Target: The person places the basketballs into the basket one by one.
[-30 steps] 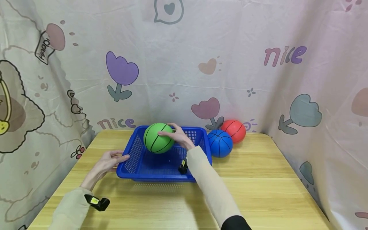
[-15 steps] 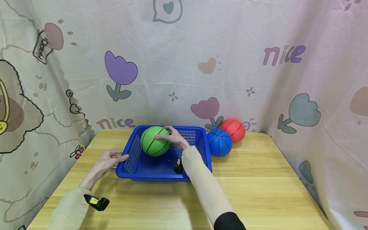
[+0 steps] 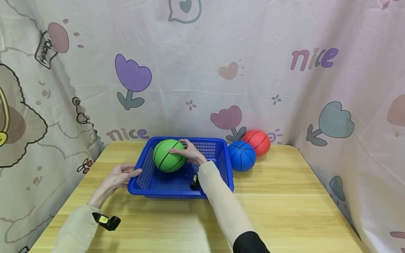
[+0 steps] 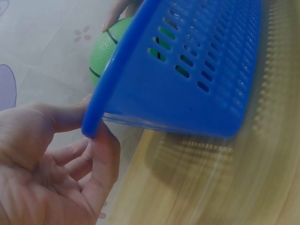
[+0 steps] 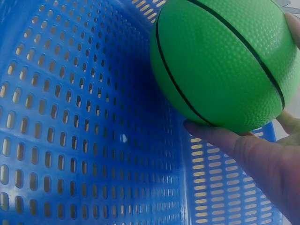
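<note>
A blue plastic basket (image 3: 158,193) with slotted walls stands on the wooden table. At its left side, my left hand (image 3: 117,178) pinches the rim between thumb and fingers; the left wrist view shows the thumb over the rim (image 4: 97,108) and a finger beneath. My right hand (image 3: 192,153) grips a small green basketball (image 3: 167,158) from its right side, thumb toward me and fingers behind. The ball is inside the basket, in the left back part. In the right wrist view the green ball (image 5: 220,61) sits close over the slotted bottom, near a wall.
Against the basket's right side is a blue ball (image 3: 242,157) with black lines. A red ball (image 3: 258,141) lies just behind it, near the back edge of the wooden table (image 3: 284,211). A printed curtain (image 3: 190,70) hangs behind and at both sides.
My right hand has lowered the green ball into the basket and shifted it slightly left. The left hand keeps its hold on the rim, and the basket has stayed in place.
</note>
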`<state>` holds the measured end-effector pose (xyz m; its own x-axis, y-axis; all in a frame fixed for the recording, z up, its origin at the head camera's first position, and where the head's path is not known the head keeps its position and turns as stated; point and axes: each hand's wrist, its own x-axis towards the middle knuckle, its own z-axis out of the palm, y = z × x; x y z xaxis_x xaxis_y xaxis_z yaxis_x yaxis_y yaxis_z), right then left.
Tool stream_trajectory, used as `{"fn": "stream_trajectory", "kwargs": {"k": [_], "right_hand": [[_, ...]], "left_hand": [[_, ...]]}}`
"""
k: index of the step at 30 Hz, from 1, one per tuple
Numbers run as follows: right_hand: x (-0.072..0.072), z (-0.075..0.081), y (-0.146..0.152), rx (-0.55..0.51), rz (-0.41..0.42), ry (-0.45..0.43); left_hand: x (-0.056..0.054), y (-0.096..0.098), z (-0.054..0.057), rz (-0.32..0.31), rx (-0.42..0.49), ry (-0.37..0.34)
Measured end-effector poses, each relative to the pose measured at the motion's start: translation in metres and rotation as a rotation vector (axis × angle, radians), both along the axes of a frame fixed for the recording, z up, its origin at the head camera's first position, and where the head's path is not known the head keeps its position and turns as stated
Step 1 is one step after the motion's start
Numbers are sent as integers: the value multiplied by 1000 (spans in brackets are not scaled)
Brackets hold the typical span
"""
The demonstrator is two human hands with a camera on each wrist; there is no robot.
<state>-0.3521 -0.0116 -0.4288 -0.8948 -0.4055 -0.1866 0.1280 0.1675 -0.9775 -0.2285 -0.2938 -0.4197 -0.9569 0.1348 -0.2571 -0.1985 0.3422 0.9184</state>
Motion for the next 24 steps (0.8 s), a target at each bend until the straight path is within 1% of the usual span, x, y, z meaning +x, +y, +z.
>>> {"fn": "stream_trajectory", "kwargs": {"k": [5, 10, 16, 20, 24], "right_hand": [[-1, 0, -1, 8, 0, 6], [1, 1, -2, 33, 37, 12], [3, 5, -3, -12, 55, -6], [3, 6, -2, 39, 107, 35], [2, 7, -1, 83, 145, 36]], "left_hand": [[0, 0, 2, 8, -4, -4], [0, 1, 2, 22, -9, -9], [-1, 1, 1, 20, -10, -7], [-1, 0, 0, 13, -4, -3], [-1, -1, 0, 3, -6, 0]]}}
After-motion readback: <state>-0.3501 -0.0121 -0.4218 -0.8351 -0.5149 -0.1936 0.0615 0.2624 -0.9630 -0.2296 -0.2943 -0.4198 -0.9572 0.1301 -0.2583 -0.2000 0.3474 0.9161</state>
